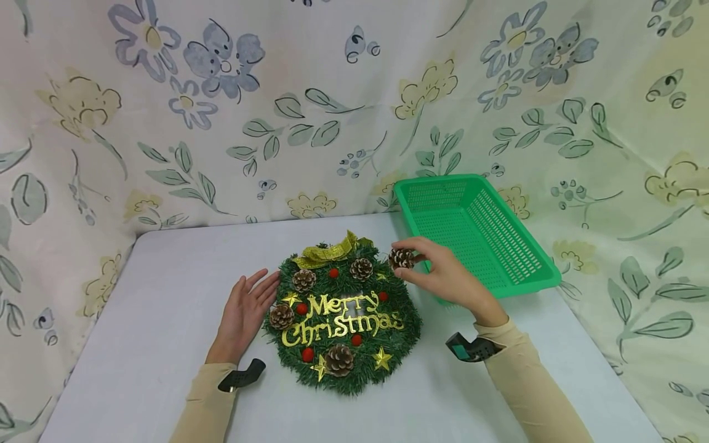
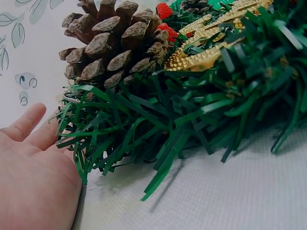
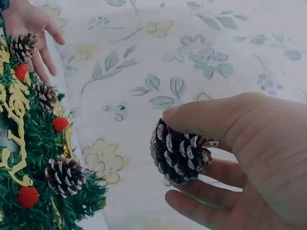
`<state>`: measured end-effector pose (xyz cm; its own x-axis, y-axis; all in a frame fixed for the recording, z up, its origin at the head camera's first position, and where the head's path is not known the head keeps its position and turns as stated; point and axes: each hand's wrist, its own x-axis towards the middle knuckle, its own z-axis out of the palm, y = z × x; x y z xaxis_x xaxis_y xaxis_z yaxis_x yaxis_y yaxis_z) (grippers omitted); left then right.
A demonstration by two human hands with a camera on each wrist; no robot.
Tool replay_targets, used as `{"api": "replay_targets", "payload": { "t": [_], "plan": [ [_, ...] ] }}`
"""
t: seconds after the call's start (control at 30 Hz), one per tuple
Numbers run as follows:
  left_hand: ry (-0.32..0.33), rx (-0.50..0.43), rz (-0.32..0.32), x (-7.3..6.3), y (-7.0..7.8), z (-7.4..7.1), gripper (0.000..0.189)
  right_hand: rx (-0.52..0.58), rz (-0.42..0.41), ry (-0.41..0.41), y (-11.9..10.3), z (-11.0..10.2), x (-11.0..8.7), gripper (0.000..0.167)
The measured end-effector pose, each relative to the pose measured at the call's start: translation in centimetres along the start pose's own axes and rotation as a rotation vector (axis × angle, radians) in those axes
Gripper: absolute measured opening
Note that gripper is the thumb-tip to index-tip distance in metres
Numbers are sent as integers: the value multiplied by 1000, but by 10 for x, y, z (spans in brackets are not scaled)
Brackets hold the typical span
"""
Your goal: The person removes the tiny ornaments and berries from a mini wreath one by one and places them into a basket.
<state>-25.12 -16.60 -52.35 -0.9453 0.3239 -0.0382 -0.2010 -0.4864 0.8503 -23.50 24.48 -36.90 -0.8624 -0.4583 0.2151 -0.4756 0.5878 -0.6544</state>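
Note:
A green wreath (image 1: 354, 363) lies on the table, with gold "Merry Christmas" lettering (image 1: 332, 329), red berries, gold stars and several pine cones fixed on it. My right hand (image 1: 443, 271) pinches a loose pine cone (image 3: 180, 151) between thumb and fingers, above the wreath's upper right edge. In the right wrist view the cone is held apart from the greenery. My left hand (image 1: 246, 311) rests beside the wreath's left edge with fingers extended, close to a pine cone (image 2: 112, 45) on the wreath. Some left fingertips are hidden behind the greenery in the left wrist view.
A green plastic basket (image 1: 501, 231) stands at the back right of the white table (image 1: 183, 277), close behind my right hand. A gold ribbon bow (image 1: 327, 253) tops the wreath. Floral cloth (image 1: 310, 166) hangs behind the table.

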Motion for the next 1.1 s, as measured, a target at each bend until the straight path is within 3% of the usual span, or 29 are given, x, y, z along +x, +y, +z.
{"api": "replay_targets", "payload": {
  "t": [1.1],
  "plan": [
    [-10, 2, 3, 0, 0, -1, 73, 64, 106, 183, 5, -12, 1, 45]
  ]
}}
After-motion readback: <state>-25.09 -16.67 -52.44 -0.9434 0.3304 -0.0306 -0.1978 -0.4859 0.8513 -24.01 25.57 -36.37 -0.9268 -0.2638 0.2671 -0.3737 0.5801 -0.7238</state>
